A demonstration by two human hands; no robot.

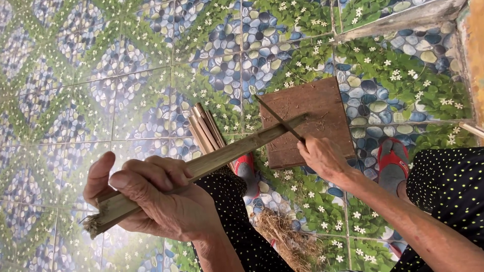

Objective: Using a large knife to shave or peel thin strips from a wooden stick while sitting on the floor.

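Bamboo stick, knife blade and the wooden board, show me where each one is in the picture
bamboo stick (227, 153), head view, middle of its length.
knife blade (279, 119), head view, mid-blade above the stick.
wooden board (322, 108), head view, bare upper part of its face.

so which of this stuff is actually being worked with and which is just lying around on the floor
In use:
- long split bamboo stick, gripped by the left hand
- thin dark blade, held by the right hand against the stick's far end
- square brown wooden board under that end

Lying about:
- bundle of cut bamboo strips
- pile of dry fibre shavings
- red sandals, worn
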